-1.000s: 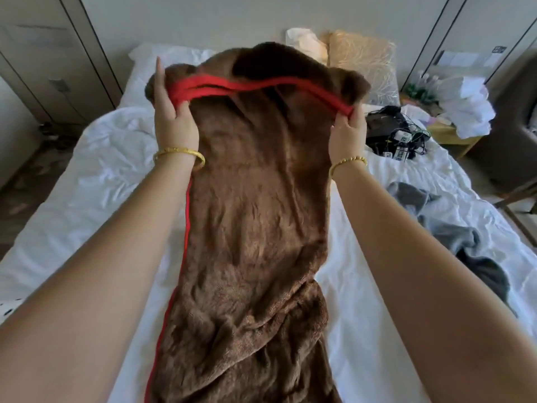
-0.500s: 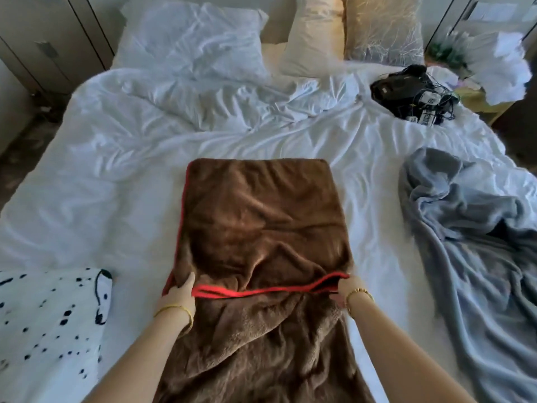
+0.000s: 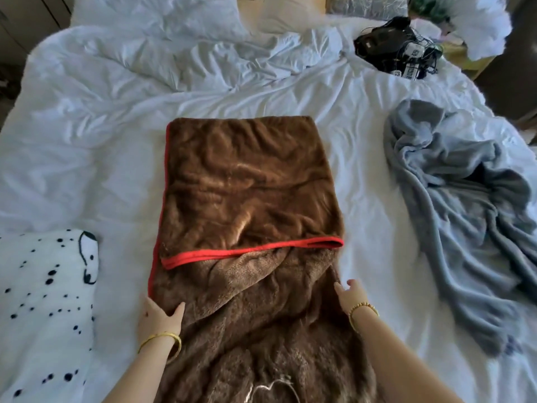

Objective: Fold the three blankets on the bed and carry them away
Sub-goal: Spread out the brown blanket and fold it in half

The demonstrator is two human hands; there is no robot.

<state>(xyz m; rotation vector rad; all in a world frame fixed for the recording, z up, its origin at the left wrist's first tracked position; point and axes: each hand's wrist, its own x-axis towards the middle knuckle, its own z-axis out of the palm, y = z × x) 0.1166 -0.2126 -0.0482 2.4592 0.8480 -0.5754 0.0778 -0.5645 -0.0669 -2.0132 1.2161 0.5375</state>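
We are looking down at the brown blanket (image 3: 250, 193) lying on the bed (image 3: 87, 126), its red-edged end folded back just beyond our hands. Our left hand (image 3: 158, 315) is gripping its left edge; our right hand (image 3: 350, 293) is touching its right edge, fingers relaxed. A spotted blanket (image 3: 43, 309) is lying left of our left hand, a grey blanket (image 3: 465, 213) right of our right.

It was a bedroom in a home: a wide bed (image 3: 87, 175) with a rumpled white duvet (image 3: 180, 53), pillows (image 3: 287, 13) at its head, and blankets (image 3: 250, 184) lying across it.
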